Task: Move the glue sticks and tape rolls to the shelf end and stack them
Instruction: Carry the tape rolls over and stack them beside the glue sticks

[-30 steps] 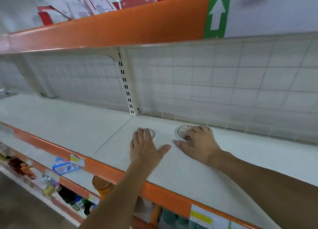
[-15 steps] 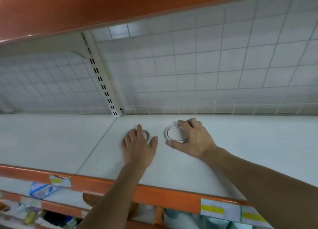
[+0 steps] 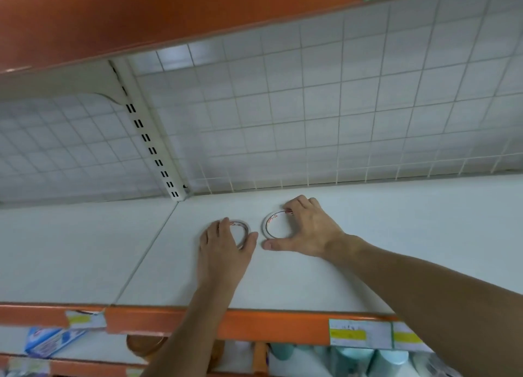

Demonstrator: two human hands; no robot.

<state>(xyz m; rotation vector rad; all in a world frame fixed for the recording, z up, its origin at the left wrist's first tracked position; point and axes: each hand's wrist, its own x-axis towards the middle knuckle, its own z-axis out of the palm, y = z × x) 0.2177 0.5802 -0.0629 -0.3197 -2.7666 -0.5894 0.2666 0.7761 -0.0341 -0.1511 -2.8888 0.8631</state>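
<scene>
Two thin clear tape rolls, flat on a white shelf board (image 3: 283, 277), side by side but apart. Left-side tape roll (image 3: 245, 229) at 9 o'clock of the other, half covered by the left hand (image 3: 223, 249): fingers laid over its near-left part, thumb curled against its 3 o'clock edge, so a light hold around the ring. Right-side tape roll (image 3: 271, 223), with red print on its inner ring, at 3 o'clock of the first, framed by the right hand (image 3: 308, 232): fingertips curled onto its 1 o'clock rim, thumb stretched flat on the board at its 6 o'clock, a wide grasp spanning the ring. Behind both rolls at 12 o'clock, a white wire grid back panel (image 3: 311, 121) and a slotted white upright post (image 3: 150, 138). At 6 o'clock, an orange shelf front edge (image 3: 254, 325) bearing white-and-yellow price labels (image 3: 359, 334).
</scene>
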